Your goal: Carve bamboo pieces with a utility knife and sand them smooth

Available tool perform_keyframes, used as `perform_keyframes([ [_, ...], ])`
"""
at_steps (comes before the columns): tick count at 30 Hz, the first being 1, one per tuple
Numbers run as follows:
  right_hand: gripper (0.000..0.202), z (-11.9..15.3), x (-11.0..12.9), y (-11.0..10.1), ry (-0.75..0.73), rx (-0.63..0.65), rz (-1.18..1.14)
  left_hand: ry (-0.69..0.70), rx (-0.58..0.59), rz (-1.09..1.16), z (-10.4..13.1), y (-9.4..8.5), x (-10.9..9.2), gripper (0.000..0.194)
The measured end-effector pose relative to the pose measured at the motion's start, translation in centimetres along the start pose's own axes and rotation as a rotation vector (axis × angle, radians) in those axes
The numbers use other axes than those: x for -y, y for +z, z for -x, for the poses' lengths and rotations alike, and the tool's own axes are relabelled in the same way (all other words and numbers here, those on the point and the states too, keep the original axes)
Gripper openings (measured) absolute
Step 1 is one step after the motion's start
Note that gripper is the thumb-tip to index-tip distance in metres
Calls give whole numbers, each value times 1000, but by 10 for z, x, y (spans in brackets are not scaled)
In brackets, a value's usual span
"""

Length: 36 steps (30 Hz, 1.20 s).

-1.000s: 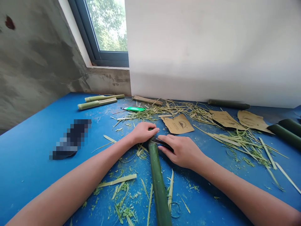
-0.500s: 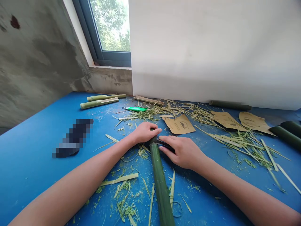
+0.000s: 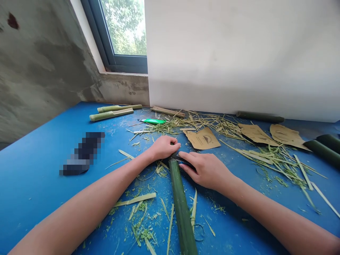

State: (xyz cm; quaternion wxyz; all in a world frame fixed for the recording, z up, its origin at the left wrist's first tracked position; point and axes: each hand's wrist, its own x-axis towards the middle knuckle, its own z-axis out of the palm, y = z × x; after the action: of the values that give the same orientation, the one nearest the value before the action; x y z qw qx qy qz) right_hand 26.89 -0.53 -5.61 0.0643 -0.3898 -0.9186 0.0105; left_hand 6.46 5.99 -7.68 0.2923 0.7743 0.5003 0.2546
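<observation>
A dark green bamboo tube [image 3: 181,205] lies lengthwise on the blue table, running from its near edge out to my hands. My left hand [image 3: 166,146] is closed around the tube's far end, its thumb toward the right. In my right hand [image 3: 207,168] is a black-handled knife [image 3: 186,161], gripped between thumb and fingers. The knife lies across the tube just on the near side of my left hand. Its cutting edge is too small and shaded to make out.
Bamboo shavings [image 3: 143,230] litter the blue table [image 3: 39,184] around the tube. Behind lie a green cutter [image 3: 154,121], two carved bamboo pieces [image 3: 111,115] and brown paper pieces [image 3: 203,138]. More bamboo tubes [image 3: 322,150] lie at the right. A blurred dark object [image 3: 86,152] is at the left.
The whole scene sits slightly higher in the picture. Both hands keep their holds, with hardly any visible shift of the knife against the tube.
</observation>
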Motion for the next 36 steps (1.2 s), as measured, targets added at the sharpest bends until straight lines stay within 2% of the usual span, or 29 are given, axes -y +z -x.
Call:
perform_keyframes([
  [8,37,-4,-15,0,-93,42,-175,-19,12,-22,1,1,-1,37],
  [13,36,-8,-25,-9,-144,129,-327,13,52,-19,3,4,-5,37],
  [19,30,4,-15,-25,-240,230,-376,21,1,12,-1,-3,4,38],
  [21,32,9,-16,-25,-215,171,-341,30,-1,38,-2,-6,6,39],
  [24,37,11,-23,-18,-91,-38,-219,38,25,57,-1,-6,6,41],
  [26,37,8,-26,-10,-35,-108,-151,35,39,58,0,-5,5,41],
  [30,37,-1,-18,1,-21,-101,-126,60,30,83,0,-5,4,39],
  [36,36,-5,-5,3,-22,-36,-136,65,32,160,1,-7,4,45],
])
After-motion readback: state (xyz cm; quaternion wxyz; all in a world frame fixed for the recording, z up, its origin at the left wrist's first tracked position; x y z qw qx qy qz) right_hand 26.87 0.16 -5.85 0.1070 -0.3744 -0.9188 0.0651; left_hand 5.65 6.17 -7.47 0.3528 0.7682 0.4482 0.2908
